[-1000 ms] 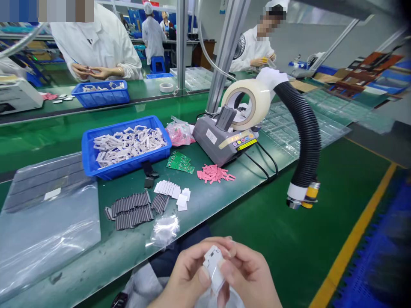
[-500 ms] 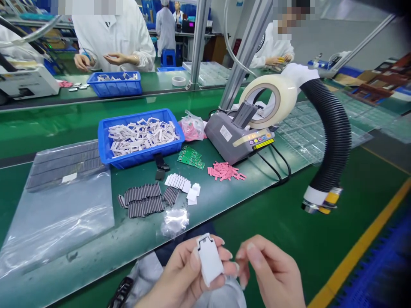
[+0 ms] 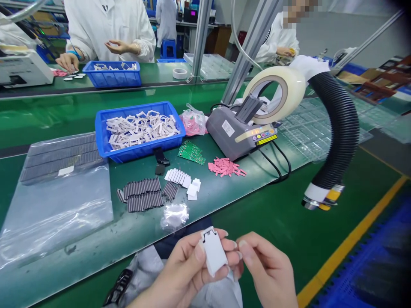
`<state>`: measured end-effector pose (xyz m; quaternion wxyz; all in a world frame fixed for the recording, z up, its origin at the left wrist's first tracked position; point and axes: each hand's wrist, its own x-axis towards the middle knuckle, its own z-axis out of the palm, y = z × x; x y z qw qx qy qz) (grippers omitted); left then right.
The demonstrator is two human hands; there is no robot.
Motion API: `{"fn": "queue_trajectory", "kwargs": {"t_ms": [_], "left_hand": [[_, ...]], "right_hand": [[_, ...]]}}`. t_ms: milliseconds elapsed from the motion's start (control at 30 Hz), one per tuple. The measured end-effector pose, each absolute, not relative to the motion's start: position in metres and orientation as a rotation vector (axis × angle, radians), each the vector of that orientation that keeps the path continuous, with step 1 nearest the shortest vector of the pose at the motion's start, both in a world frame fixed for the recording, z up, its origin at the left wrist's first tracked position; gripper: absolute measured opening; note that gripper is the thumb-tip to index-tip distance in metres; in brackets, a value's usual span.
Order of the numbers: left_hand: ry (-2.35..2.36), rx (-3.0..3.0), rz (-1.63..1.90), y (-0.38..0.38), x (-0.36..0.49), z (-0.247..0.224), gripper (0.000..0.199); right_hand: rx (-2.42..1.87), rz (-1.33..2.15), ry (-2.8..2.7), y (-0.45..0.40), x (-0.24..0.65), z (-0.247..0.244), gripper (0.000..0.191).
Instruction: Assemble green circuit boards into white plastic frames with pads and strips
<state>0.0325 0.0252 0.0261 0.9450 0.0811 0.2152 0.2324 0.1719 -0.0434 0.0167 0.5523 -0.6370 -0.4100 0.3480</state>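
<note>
My left hand (image 3: 189, 263) is closed around a small white rectangular part (image 3: 215, 253), which has a black-edged notch at its top end. The part is tilted, with my thumb along its left edge and my fingertips behind and to its right. Close beside those fingertips is my right hand (image 3: 265, 265), its thumb and index finger pinched together. Whatever it may grip is too small to make out. On the bench ahead are a clear bag of small transparent pieces (image 3: 175, 216), white cards (image 3: 180, 176), black-and-grey strips (image 3: 143, 194) and pink pieces (image 3: 226, 167).
A blue bin (image 3: 101, 141) full of white frames stands behind green circuit boards (image 3: 192, 152). To the right are a grey tape dispenser (image 3: 224, 134) and a black flexible duct (image 3: 348, 128). Plastic sheeting (image 3: 64, 209) covers the left side. Co-workers sit across the bench.
My right hand has moved left, up to the left hand's fingertips. The white part has shifted slightly up and right. A co-worker's hand across the bench has moved left.
</note>
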Motion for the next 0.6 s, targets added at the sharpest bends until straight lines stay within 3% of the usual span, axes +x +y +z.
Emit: {"fn": "queue_trajectory", "kwargs": {"t_ms": [400,600], "left_hand": [[0.547,0.171,0.459,0.025,0.029,0.021,0.026],[0.562,0.127,0.430,0.027,0.023,0.007,0.028]], "right_hand": [[-1.488,0.847,-0.952,-0.039,0.177,0.015,0.025],[-1.812,0.376,-1.201,0.016,0.218,-0.015,0.023]]}}
